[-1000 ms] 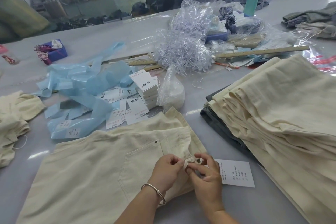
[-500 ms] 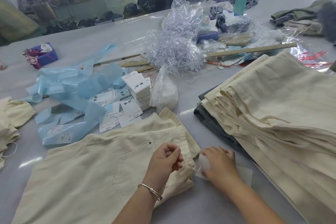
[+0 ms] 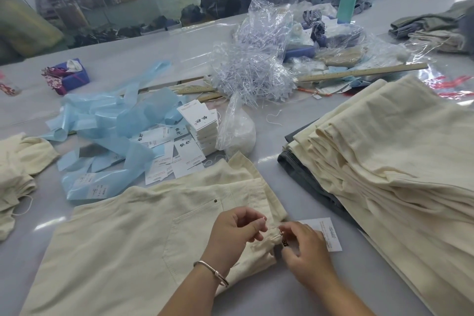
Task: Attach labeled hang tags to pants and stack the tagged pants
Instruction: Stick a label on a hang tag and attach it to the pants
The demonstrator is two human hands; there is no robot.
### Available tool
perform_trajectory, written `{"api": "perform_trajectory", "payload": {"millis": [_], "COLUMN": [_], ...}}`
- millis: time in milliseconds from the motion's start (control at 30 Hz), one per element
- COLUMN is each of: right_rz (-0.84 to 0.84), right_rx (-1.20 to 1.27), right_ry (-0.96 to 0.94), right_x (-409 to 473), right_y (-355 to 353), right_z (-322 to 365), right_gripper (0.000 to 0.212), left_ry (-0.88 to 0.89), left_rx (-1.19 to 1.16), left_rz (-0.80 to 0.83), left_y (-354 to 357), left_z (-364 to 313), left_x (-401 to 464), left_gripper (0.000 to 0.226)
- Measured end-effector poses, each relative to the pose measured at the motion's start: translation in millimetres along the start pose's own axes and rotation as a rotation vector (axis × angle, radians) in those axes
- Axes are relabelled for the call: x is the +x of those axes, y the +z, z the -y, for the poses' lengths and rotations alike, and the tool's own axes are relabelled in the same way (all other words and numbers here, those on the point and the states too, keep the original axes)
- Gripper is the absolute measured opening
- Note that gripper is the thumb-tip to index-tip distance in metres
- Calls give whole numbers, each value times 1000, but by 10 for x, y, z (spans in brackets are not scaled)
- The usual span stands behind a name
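Note:
A cream pair of pants [image 3: 123, 233] lies flat in front of me, waistband to the right. My left hand [image 3: 236, 231] pinches something thin, probably a string, just above the waistband's corner. My right hand [image 3: 305, 251] pinches a white hang tag [image 3: 329, 232] and its string against that same corner. The tag lies partly under my right fingers on the table. A loose pile of white printed hang tags [image 3: 197, 128] sits beyond the pants. To the right rises a tall stack of folded cream pants [image 3: 384, 156].
Blue plastic sleeves [image 3: 107, 136] are strewn at the left, with more cream fabric [image 3: 18, 169] at the left edge. Clear bags of plastic fasteners [image 3: 254, 69], a wooden ruler [image 3: 359, 73], a teal bottle [image 3: 348, 0] and a blue tissue box [image 3: 71, 75] lie farther back.
My right hand went right to cover the tag on the table, then came back to the waistband corner beside my left hand. The view shifted slightly.

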State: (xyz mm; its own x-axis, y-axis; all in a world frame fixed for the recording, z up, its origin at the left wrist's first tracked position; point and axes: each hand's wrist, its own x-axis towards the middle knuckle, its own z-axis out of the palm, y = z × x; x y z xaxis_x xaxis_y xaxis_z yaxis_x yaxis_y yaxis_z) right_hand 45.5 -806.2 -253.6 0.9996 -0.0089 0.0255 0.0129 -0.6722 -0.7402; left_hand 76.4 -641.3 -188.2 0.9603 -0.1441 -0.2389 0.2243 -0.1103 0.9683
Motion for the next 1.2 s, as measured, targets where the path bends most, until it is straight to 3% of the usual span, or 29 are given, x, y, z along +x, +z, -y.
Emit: {"api": "perform_trajectory", "payload": {"millis": [133,467,600,767,1200], "right_rz": [0,70,33,160,355], "right_rx": [-50,-35,265,659,1006], "right_ry": [14,-53,22,39,76], "right_x": [71,226,233,197,166], "right_y": [-23,-68,-217,-434,-475], "right_z": [-11,-52,-1,141,285], "right_gripper": [15,8,17,9,13], "left_ry": [-14,30,52,183,454], "left_rx": [61,171,287,440,589], "left_rz": [4,108,112,58,5], "left_y": [28,95,112,117,100], "left_z": [30,13,-44,-136,-224], "left_x": [-18,-28,-21,-2,-82], "left_gripper": [13,13,22,19,9]}}
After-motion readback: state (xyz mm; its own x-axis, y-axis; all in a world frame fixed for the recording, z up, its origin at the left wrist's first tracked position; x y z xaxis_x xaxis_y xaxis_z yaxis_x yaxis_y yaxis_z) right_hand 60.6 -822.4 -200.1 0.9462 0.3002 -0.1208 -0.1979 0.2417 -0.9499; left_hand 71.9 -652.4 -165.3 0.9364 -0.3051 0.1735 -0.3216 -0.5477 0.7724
